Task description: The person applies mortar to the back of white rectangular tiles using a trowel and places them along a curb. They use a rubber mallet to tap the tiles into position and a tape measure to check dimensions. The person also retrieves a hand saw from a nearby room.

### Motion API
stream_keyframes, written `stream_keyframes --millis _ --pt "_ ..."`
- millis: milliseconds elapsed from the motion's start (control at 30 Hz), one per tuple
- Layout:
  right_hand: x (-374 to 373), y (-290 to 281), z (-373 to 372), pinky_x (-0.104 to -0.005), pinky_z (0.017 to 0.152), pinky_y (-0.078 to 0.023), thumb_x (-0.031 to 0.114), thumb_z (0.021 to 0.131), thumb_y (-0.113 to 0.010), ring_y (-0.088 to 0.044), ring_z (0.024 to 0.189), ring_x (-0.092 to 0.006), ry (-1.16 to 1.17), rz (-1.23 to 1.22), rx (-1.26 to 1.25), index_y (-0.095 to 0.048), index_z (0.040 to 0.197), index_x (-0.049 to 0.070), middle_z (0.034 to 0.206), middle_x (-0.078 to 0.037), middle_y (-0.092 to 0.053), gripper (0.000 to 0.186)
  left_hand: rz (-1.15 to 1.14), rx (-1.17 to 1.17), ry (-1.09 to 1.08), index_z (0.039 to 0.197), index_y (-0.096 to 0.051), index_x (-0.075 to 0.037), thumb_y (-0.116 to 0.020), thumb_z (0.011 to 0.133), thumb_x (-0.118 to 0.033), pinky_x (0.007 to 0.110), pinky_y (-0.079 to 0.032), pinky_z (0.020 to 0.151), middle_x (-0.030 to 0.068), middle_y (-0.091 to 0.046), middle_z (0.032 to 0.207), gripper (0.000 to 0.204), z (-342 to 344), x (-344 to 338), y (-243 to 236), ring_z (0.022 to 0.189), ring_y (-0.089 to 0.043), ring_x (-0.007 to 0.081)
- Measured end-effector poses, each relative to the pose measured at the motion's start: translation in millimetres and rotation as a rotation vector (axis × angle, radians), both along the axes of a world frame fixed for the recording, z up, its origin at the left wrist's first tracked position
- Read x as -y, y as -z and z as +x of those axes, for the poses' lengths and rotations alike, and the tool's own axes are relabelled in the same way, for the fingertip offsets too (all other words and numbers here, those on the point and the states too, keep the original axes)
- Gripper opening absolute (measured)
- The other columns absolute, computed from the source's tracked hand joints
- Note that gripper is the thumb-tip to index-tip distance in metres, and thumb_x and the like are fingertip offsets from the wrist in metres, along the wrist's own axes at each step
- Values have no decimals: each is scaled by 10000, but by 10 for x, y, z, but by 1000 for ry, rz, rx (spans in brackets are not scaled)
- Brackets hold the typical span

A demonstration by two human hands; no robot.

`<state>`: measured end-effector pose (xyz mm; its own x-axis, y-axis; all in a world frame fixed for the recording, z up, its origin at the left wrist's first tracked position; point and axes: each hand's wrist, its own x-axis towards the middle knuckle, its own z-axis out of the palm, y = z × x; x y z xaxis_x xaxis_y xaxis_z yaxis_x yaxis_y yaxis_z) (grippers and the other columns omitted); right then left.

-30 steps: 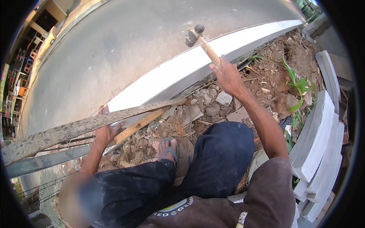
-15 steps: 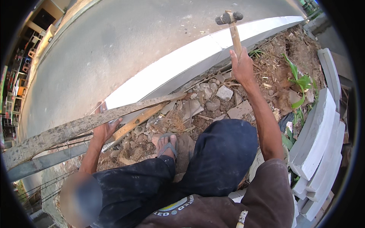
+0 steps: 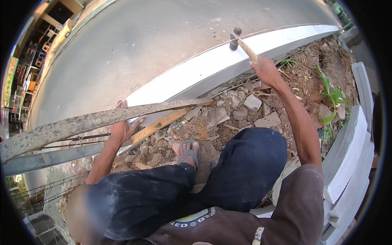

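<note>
The right hand [image 3: 266,70] is closed around the wooden handle of a hammer [image 3: 243,42], whose dark head sits just above the white concrete kerb [image 3: 212,69] beyond the hand. The left hand [image 3: 122,128] grips a long, mud-caked wooden plank [image 3: 90,122] from beneath, fingers wrapped over its edge; the plank runs out to both sides of that hand, its far end reaching towards the kerb. Between the two hands lie broken stones and rubble [image 3: 241,108], and nearer the body a foot in a grey sandal [image 3: 188,151]. A second, paler wooden batten [image 3: 161,124] lies just right of the left hand
</note>
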<state>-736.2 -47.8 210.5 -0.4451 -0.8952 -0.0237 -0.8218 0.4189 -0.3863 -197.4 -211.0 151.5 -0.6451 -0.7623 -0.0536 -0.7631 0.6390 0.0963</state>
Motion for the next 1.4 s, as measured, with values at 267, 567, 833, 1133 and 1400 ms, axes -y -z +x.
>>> stream_keyframes --millis 267,567,833,1133,1400 --pt "-51 228 683 -442 613 -456 261 1007 -562 -577 636 -291 -266 -225 7 -555 967 -48 730 -202 -609 312 220 118 -56 1520 -196 97 -746 811 -540 505 -406 1109 373 -277 1518 1100 -276 -18 -168 1314 -450 489" --pt "469 -412 1480 -363 555 -462 201 984 -605 -564 580 -251 -350 -457 365 -586 974 -21 703 -132 -634 223 70 58 69 1426 -370 118 -754 796 -501 485 -580 879 387 -550 1271 963 146 61 25 996 -679 435" --pt "925 -373 1571 -376 547 -484 224 971 -625 -566 545 -220 -718 97 91 -582 1116 -41 654 -115 -616 305 32 50 73 1402 -405 82 -812 730 -418 503 -475 1038 357 -544 1284 931 278 39 -46 1197 -557 473" --pt "1151 -141 1771 -443 806 -546 268 984 -594 -645 898 -303 -881 179 -179 -593 1189 -12 921 -208 -664 347 103 70 112 1397 -403 61 -817 739 -442 482 -491 1027 349 -558 1275 927 108 -3 -383 1188 -578 445" --pt "1121 -100 2029 -394 569 -528 237 990 -613 -595 584 -270 -822 -106 247 -607 1119 -29 703 -132 -636 296 351 175 -22 1406 -387 89 -849 713 -413 483 -429 1098 349 -500 1337 972 -89 9 -544 1232 -528 444"
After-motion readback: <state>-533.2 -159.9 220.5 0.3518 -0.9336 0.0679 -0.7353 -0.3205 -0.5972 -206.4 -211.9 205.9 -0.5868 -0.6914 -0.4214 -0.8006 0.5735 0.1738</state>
